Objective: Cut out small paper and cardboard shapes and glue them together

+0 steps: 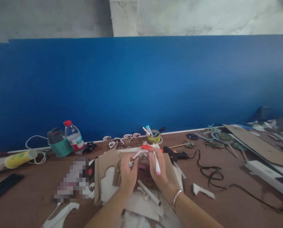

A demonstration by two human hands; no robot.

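My left hand [128, 171] is closed on a small white curved piece [138, 154], its fingertips partly hiding it. In my right hand [160, 171] is a white marker [157, 164] with a pink end pointing down toward me. Both hands are over brown cardboard [107, 159] and white scraps. Just beyond the right hand lies an orange and black glue gun [176, 154]. A second white marker [149, 192] with a dark end rests on the scraps between my forearms. A small pinkish-purple block [142, 167] shows between the hands.
A water bottle [75, 137], a green container [60, 146] and several white cut-outs [127, 136] stand or lie along the blue wall. Pens sit in a yellow-green tape roll [154, 138]. A black cord [211, 172] and white power strip [269, 178] are to the right.
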